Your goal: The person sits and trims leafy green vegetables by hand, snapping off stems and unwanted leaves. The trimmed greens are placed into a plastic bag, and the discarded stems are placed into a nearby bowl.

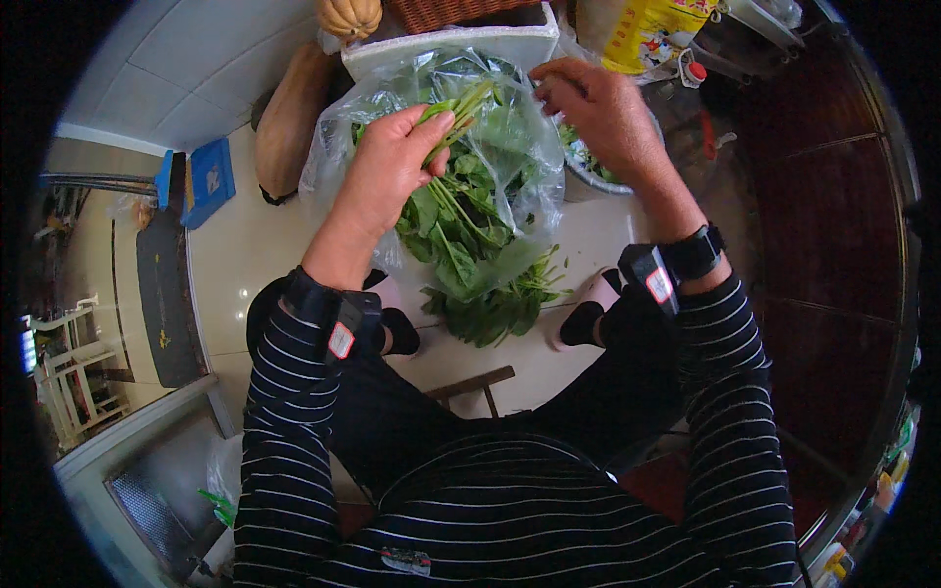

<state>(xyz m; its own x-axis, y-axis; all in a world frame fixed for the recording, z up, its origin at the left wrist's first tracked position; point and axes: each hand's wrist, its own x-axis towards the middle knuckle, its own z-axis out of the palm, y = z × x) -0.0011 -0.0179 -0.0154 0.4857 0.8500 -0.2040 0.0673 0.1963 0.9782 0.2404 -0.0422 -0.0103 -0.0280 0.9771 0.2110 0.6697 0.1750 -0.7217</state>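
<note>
My left hand [397, 163] grips a small bunch of leafy green stems [470, 103], pinched between thumb and fingers. It is over a clear plastic bag [331, 158], which holds many loose leafy greens [456, 213]. My right hand [599, 110], slightly blurred, is bent at the bag's upper right, above a round bin [599, 184] with green scraps in it. Whether its fingers hold anything cannot be told. More greens [485, 316] lie in a pile on the tiled floor between my feet, stems pointing to the upper right.
A long tan squash [294, 117] lies left of the bag, with a ribbed pumpkin [350, 18] farther up. Behind the bag stands a white foam box [456, 45] below a wicker basket [456, 11]. A blue dustpan [209, 184] is at the left; a yellow printed package [654, 33] is at the upper right.
</note>
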